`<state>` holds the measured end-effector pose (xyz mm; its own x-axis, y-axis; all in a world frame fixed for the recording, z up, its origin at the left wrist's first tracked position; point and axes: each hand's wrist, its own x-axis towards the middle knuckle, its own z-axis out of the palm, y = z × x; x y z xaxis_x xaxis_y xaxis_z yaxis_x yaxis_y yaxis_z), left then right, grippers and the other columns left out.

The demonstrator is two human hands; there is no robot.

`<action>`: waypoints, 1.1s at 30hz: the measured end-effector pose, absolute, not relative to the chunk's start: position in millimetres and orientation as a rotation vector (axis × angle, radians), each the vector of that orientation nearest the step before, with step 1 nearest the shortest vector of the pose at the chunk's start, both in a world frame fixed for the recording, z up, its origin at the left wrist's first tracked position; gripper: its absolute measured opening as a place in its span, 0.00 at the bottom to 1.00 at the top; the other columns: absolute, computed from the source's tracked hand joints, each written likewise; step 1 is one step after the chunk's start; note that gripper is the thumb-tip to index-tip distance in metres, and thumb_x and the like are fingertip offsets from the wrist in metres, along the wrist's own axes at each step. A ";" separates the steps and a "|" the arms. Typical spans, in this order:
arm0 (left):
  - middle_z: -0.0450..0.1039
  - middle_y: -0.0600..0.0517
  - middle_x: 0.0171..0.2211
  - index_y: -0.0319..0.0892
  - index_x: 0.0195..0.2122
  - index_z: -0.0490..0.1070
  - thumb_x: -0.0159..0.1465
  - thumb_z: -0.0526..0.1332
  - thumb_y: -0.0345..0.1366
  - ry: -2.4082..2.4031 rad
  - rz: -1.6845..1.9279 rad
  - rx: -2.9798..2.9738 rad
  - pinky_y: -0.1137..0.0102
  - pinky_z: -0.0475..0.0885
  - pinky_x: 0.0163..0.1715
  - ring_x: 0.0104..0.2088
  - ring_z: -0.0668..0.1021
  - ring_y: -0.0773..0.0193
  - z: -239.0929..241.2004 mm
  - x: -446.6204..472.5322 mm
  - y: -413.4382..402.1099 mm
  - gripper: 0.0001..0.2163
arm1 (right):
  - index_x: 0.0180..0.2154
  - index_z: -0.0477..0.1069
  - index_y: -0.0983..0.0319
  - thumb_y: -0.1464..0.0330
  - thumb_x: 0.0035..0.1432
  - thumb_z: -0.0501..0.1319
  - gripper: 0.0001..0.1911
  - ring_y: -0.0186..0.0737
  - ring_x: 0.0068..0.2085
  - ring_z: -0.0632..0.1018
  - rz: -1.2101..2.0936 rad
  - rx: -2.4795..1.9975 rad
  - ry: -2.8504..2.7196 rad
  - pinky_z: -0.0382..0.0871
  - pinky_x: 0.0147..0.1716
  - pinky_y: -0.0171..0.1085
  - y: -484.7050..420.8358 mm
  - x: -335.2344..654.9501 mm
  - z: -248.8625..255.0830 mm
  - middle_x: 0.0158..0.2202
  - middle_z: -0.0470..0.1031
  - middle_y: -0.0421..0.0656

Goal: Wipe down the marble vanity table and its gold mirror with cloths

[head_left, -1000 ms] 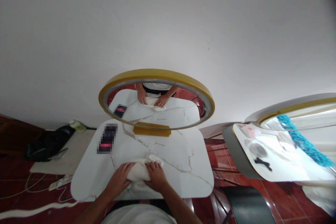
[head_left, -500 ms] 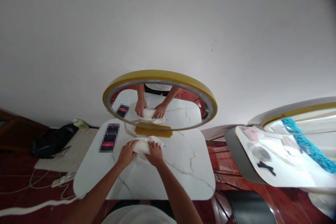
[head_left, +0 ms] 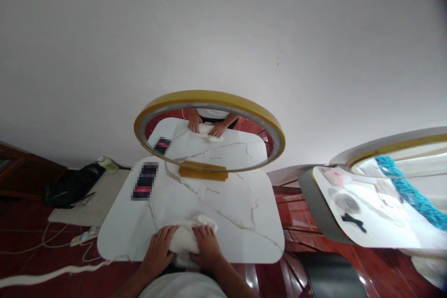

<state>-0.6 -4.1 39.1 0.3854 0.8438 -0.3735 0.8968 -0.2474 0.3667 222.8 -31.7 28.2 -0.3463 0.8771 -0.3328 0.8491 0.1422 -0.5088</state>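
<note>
A bunched white cloth [head_left: 184, 238] lies at the near edge of the white marble-patterned table [head_left: 244, 242]. My left hand [head_left: 159, 247] grips its left side, and my right hand [head_left: 208, 246] grips its right side, fingers over the top. A loose fold of the cloth sticks out beyond my right fingers. Both hands and the cloth also show in the oval mirror with a yellow frame [head_left: 209, 95] at the table's back. The cloth's underside is hidden.
A blurred-out dark rectangular item [head_left: 145, 180] lies on the table's left. The mirror's yellow base [head_left: 202, 171] stands at the back. To the right are a second table [head_left: 380, 237] with a black item [head_left: 354, 222] and a black seat [head_left: 331, 274]. A black bag [head_left: 75, 186] is at left.
Both hands have drawn the white cloth from near the mirror's base back toward my body, to the near table edge. Their reflections have moved back too.
</note>
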 end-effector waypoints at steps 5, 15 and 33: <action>0.59 0.46 0.58 0.41 0.59 0.57 0.50 0.54 0.32 1.397 -0.202 2.105 0.62 0.52 0.54 0.58 0.58 0.54 52.7 23.9 4.2 0.32 | 0.61 0.52 0.56 0.54 0.44 0.65 0.45 0.55 0.56 0.60 1.004 -1.820 -2.329 0.49 0.58 0.49 -33.6 244.8 36.0 0.58 0.59 0.48; 0.59 0.45 0.57 0.42 0.59 0.57 0.52 0.56 0.36 1.168 -0.143 2.124 0.62 0.54 0.54 0.56 0.60 0.53 51.5 101.3 -4.8 0.30 | 0.61 0.52 0.53 0.59 0.43 0.64 0.43 0.55 0.57 0.59 0.980 -2.021 -2.249 0.48 0.58 0.49 -65.8 326.5 48.7 0.59 0.59 0.46; 0.57 0.49 0.61 0.43 0.61 0.54 0.56 0.52 0.31 1.281 -0.069 2.195 0.65 0.53 0.57 0.60 0.58 0.59 46.6 131.7 65.9 0.29 | 0.61 0.54 0.56 0.60 0.48 0.63 0.39 0.52 0.56 0.60 0.771 -2.062 -2.226 0.50 0.57 0.48 12.5 346.9 47.3 0.58 0.59 0.47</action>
<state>131.7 65.9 46.6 0.5354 0.7787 -0.3270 0.8093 -0.3623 0.4623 346.9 12.5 47.3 -0.1321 0.9393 -0.3166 0.9339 0.0109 -0.3573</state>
